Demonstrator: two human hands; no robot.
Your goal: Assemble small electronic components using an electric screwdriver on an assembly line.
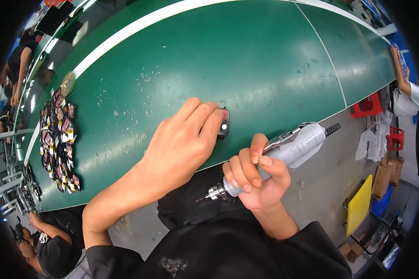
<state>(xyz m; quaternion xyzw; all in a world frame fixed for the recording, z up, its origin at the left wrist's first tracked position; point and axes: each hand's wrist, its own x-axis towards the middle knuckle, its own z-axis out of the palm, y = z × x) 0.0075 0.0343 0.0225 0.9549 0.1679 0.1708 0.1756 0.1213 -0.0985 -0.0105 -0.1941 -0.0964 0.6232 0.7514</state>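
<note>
My left hand (186, 135) reaches over the green table, its fingers curled and closed on a small black rounded device (224, 129) with a red inner part and a white round spot. The fingers hide the device's left side. In my right hand (260, 179) is a grey electric screwdriver (300, 146), held off the table near its front edge. Its thin bit (202, 199) points down and left, over my lap, away from the device. Many tiny metal screws (146, 111) lie scattered left of my left hand.
A heap of similar small black devices with yellow and white bits (58, 144) sits at the table's left, beside a round shallow dish (68, 83). Other people sit at left and far right. Red stools (368, 106) and a yellow panel (360, 204) stand on the right.
</note>
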